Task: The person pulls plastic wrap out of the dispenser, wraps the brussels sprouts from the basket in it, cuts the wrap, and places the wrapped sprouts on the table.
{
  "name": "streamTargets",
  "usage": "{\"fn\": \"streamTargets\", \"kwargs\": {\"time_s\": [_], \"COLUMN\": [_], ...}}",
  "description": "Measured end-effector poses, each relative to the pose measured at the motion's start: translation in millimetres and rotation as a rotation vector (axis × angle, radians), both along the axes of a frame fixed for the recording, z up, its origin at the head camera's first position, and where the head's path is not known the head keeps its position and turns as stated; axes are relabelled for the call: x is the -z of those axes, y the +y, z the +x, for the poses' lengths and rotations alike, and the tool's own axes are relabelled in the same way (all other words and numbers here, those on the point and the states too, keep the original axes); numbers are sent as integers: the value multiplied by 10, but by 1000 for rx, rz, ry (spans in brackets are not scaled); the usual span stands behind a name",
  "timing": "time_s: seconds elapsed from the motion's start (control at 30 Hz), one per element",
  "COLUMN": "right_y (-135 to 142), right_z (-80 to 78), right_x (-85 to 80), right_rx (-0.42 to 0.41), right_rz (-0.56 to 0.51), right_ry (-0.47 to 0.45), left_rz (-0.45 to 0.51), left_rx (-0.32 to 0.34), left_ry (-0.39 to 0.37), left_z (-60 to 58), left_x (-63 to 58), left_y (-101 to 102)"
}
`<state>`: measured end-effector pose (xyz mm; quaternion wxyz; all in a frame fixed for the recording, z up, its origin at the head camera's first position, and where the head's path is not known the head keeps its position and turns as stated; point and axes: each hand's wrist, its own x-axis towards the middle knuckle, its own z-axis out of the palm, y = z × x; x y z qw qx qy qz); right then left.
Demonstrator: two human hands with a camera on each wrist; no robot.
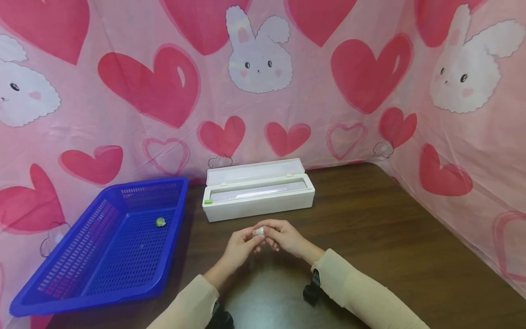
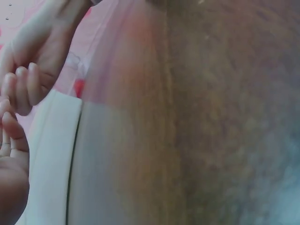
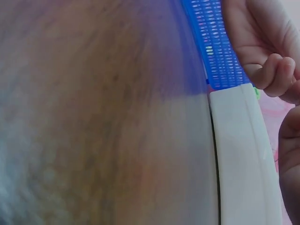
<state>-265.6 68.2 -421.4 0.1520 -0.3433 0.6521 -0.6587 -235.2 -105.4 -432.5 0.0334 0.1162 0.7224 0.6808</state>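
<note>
In the head view my left hand (image 1: 239, 246) and right hand (image 1: 287, 237) meet over the table, in front of a long white box. Between their fingertips they pinch a small whitish, shiny thing (image 1: 259, 231); its kind cannot be made out. The white box (image 1: 259, 208) has its lid (image 1: 255, 171) raised at the back and a pale sheet showing inside its top opening. At its left end sits a small green piece (image 1: 208, 201). Both wrist views show curled fingers of the left hand (image 2: 11, 173) and right hand (image 3: 295, 154), with the held thing hidden.
To the left stands a blue plastic basket (image 1: 172, 249) with slotted walls. A small pale green, roundish thing (image 1: 160, 222) lies in it. The brown wooden table (image 1: 370, 256) extends to the right. Pink cloth (image 1: 255, 109) with hearts and rabbits hangs behind and at the sides.
</note>
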Motion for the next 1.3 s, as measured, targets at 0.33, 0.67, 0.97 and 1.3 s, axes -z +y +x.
{"fn": "streamTargets", "kwargs": {"time_s": [0.33,0.67,0.97,1.3], "right_y": [43,77,49,-11], "right_z": [80,59,97,107], "right_x": [-174,-171,-186,-252], "right_rx": [8,-13,23,185], "right_rz": [92,113,100,202], "right_ry": [115,141,190,39], "left_rz": [-53,-191,-43,-12], "left_rx": [132,147,42,-66], "left_ry": [-27,56,15,16], "left_z": [9,-8,8,7], "left_x": [-133,-85,-39,-4], "left_y": [-70,-76,-37,4]}}
